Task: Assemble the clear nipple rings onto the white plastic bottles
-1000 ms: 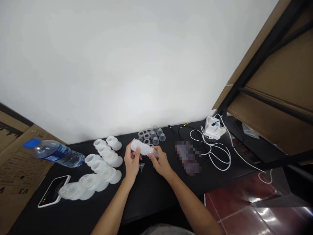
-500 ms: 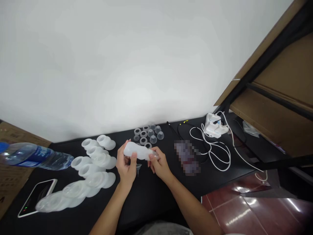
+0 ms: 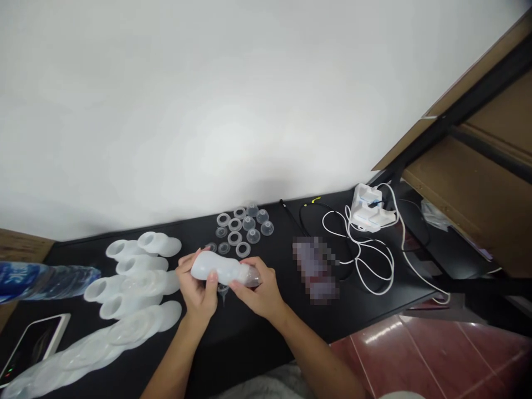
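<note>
Your left hand (image 3: 197,289) and right hand (image 3: 260,291) each close their grip around a frosted silicone piece (image 3: 219,268), held over the black tabletop (image 3: 266,332) just above a small clear funnel (image 3: 223,293).

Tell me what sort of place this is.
Probably a makeshift assembly bench: rows of translucent white silicone cups and small clear plastic caps and rings laid out on a black tabletop, near a white plastic unit with white cables.
</note>
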Available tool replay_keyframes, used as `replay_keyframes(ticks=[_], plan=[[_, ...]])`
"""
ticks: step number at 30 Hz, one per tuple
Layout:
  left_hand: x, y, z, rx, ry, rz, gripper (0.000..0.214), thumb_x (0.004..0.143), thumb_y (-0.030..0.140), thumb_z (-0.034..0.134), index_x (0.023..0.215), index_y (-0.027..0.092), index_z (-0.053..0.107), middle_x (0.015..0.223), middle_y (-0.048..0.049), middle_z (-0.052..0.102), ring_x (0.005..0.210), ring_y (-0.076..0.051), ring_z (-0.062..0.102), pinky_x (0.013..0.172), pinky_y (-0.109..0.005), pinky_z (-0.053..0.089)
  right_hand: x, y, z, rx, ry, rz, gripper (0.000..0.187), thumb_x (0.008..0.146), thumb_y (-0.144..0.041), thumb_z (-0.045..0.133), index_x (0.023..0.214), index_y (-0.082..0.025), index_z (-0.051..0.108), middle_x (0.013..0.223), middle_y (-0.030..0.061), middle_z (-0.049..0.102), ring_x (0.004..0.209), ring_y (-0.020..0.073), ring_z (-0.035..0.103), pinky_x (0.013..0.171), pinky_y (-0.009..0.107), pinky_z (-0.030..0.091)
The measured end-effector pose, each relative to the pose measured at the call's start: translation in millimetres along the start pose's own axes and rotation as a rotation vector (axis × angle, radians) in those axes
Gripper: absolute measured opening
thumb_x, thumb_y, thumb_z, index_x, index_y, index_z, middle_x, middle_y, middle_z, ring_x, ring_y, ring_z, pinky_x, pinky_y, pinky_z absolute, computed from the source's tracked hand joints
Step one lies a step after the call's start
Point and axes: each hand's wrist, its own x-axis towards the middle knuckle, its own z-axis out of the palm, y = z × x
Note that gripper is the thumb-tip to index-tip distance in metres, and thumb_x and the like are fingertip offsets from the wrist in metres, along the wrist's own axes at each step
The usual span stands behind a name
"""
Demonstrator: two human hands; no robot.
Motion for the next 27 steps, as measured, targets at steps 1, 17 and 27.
replay_keyframes(ticks=[1, 17, 27], plan=[[0.5, -2.1, -0.7, -0.006, -0.004, 0.016, 0.064, 0.094, 0.069, 0.068, 0.133, 0.02, 0.056, 0.126, -0.017, 0.069, 0.12, -0.036, 0.069, 0.098, -0.056, 0.061, 0.0, 0.6, 0.0, 0.0, -0.014, 0.009, 0.045, 0.083, -0.055, 0.086, 0.113, -0.026, 0.069, 0.073, -0.0036, 0.07, 0.056, 0.015, 0.062, 0.054, 0.025, 0.052], [-10.5, 13.7, -15.7, 0.04, -0.155, -0.033, 0.061, 0.104, 0.057, 0.061, 0.15, 0.018, 0.055, 0.141, -0.0196, 0.064, 0.125, -0.035, 0.067, 0.107, -0.054, 0.057, 2.3, 5.2, -7.0, -0.097, -0.027, -0.078, 0.042, 0.082, -0.05, 0.084, 0.112, -0.025, 0.07, 0.079, -0.0007, 0.074, 0.057, 0.0146, 0.063, 0.054, 0.024, 0.05], [-90.7, 78.3, -62.9, 0.38, -0.401, 0.197, 0.061, 0.103, 0.017, 0.066, 0.161, 0.026, 0.052, 0.166, -0.017, 0.053, 0.156, -0.037, 0.05, 0.121, -0.054, 0.049, -63.4, -1.9, -52.2, -0.405, -0.106, -0.162, 0.032, 0.097, -0.04, 0.075, 0.122, -0.023, 0.066, 0.08, -0.0008, 0.074, 0.053, 0.014, 0.062, 0.052, 0.024, 0.049]])
